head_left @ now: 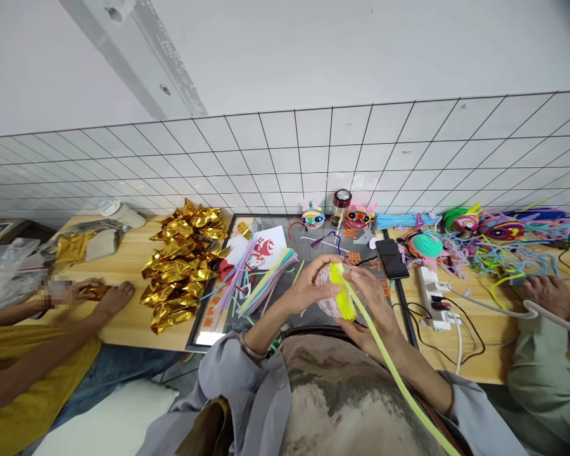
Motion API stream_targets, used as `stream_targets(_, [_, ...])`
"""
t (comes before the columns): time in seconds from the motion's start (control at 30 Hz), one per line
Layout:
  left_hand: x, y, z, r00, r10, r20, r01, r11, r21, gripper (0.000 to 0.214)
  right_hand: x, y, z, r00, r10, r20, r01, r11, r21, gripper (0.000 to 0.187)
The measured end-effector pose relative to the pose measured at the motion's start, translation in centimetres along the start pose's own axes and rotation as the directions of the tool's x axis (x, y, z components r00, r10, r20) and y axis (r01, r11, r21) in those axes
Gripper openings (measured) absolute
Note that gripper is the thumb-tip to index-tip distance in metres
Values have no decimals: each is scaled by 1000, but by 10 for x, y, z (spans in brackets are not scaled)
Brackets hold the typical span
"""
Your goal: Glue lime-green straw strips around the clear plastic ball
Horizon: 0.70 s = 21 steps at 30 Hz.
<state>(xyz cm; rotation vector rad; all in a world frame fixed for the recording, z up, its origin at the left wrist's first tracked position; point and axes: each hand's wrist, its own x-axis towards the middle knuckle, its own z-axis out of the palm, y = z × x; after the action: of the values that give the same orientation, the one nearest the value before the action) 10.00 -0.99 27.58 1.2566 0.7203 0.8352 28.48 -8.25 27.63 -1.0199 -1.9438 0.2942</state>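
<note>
My left hand (308, 285) and my right hand (373, 304) are both wrapped round a small pale pink ball (329, 303) held over the dark mat (204, 323). A yellow-green pipe cleaner (344, 294) is wound across the ball's front. Its long tail runs down to the lower right past my right forearm. My left hand's fingers curl over the ball's top and left side, while my right hand's fingers pinch the yellow strand on its right side. A loose bundle of coloured pipe cleaners (261, 278) lies just left of my hands.
Crumpled gold foil (183, 266) is heaped on the wooden table (133, 316). A black phone (392, 258), a white power strip (434, 297) and finished colourful balls (426, 244) sit right. A jar (341, 208) stands by the tiled wall. Other people's hands rest at left (114, 296) and right (546, 292).
</note>
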Motion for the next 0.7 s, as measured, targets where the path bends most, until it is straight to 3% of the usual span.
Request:
stream_targets(0.17, [-2, 4, -1, 996, -24, 83, 20, 998, 57, 98, 0, 0, -1, 999, 34, -10, -34, 999, -1, 85])
stream_targets(0.27, [-3, 6, 0, 997, -24, 72, 15, 993, 121, 106, -1, 0, -1, 999, 44, -11, -44, 999, -16, 84])
stream_targets(0.53, [-2, 5, 4, 995, 90, 37, -97, 960, 262, 99, -1, -2, -1, 998, 50, -37, -51, 998, -37, 87])
stream_targets(0.7, [-4, 8, 5, 996, 83, 20, -85, 947, 308, 95, 0, -2, -2, 998, 56, -36, -57, 997, -45, 86])
